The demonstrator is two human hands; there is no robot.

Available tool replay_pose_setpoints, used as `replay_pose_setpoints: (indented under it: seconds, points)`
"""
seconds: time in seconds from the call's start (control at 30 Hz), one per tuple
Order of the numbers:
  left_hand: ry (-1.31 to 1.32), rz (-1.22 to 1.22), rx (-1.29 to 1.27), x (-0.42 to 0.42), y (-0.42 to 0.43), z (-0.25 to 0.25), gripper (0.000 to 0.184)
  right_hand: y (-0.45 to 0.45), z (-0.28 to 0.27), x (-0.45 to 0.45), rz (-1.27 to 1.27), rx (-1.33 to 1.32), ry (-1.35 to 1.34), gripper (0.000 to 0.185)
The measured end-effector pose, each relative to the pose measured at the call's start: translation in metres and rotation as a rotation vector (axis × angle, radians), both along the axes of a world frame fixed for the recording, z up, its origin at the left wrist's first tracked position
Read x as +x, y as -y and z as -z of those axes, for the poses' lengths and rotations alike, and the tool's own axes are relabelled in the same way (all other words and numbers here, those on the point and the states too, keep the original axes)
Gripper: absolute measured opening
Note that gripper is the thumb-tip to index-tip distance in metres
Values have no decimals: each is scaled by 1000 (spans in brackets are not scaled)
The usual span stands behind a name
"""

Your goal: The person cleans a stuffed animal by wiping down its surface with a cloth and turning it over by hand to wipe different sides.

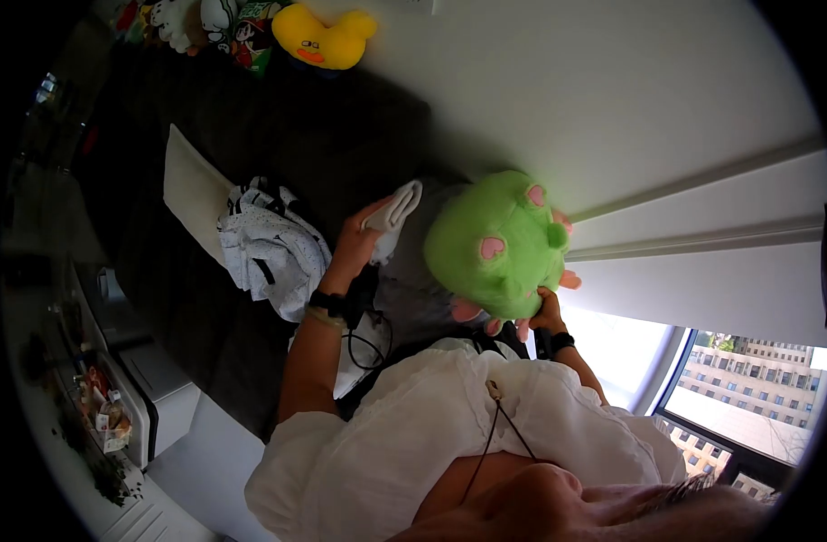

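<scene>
My left hand (352, 246) is closed round a folded whitish cloth (393, 215), to the left of a green plush toy (499, 239). The plush has pink heart patches and small pink limbs. At its lower right edge, my right hand (547, 312) grips the green fabric, with some fingers hidden behind or under it. A black band is on each wrist. Further left, a crumpled white cloth with black marks (273, 246) lies on the dark couch, partly over a flat cream piece (192, 185).
A yellow plush (323, 38) and other toys stand at the top left of the dark couch (341, 122). A black cable (368, 348) loops beside my left forearm. White wall and a window (738, 388) are on the right; a tray of items (111, 411) is lower left.
</scene>
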State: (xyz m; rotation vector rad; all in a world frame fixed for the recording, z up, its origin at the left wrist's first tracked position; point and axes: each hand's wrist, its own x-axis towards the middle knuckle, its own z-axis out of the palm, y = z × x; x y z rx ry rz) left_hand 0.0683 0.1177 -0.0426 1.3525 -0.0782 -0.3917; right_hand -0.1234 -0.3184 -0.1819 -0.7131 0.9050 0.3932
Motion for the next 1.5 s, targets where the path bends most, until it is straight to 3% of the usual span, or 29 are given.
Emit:
replay_pose_setpoints:
  seconds: [0.13, 0.2, 0.3, 0.43, 0.63, 0.83, 0.93, 1.03, 1.1, 1.17, 1.27, 1.4, 1.5]
  points:
    - [290, 175, -62, 59, 60, -29, 50, 5, 9, -2, 43, 41, -29, 45]
    - [366, 304, 57, 83, 99, -33, 49, 6, 11, -3, 40, 33, -26, 45]
    - [418, 550, 51, 102, 152, -18, 51, 1, 1, -4, 19, 26, 1, 45]
    - [721, 628, 246, 87, 169, 7, 56, -13, -13, -5, 94, 0, -11, 45]
    - [557, 584, 228, 47, 98, 32, 59, -18, -14, -3, 104, -13, -19, 43]
    - [276, 491, 382, 7, 26, 68, 58, -13, -15, 4, 100, -20, -7, 39]
    - [190, 240, 260, 4, 20, 63, 48, -17, -17, 6, 90, -64, 10, 38]
    - [344, 100, 35, 8, 45, 20, 53, -20, -21, 5, 111, -96, -10, 39]
    - [538, 149, 38, -7, 67, -36, 59, -15, -13, 5, 120, -45, -14, 43]
    - [912, 294, 261, -23, 85, -81, 61, -13, -8, 3, 117, -37, 12, 44]
    - [1209, 465, 525, -43, 113, -66, 59, -17, -12, 4, 113, -70, 36, 46]
    - [838, 443, 428, -28, 109, -1, 57, -15, -6, 0, 108, -33, 10, 41]
    - [675, 443, 245, -20, 95, 10, 59, -24, -17, 0, 88, -38, 18, 45]
